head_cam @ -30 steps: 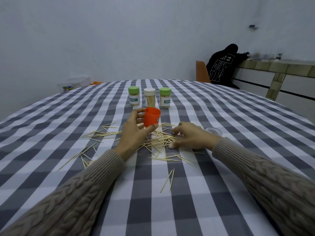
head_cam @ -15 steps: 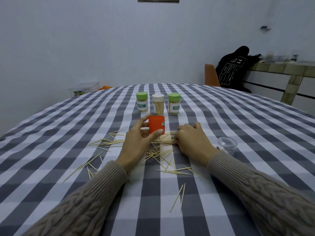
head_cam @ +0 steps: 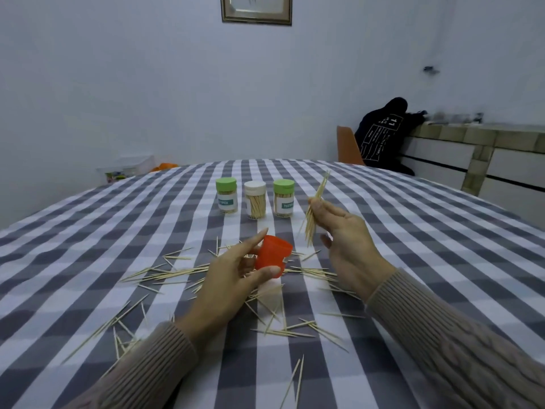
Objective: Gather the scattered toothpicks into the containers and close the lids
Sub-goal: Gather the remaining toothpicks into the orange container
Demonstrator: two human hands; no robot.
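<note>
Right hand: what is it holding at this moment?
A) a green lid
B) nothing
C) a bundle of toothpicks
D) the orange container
C: the right hand pinches a bundle of toothpicks above the table, while the left hand holds the orange container.

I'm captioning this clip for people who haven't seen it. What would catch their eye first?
The orange container in the left hand mid-table, and the toothpick bundle pinched in the raised right hand. Loose toothpicks litter the checked cloth around them.
</note>
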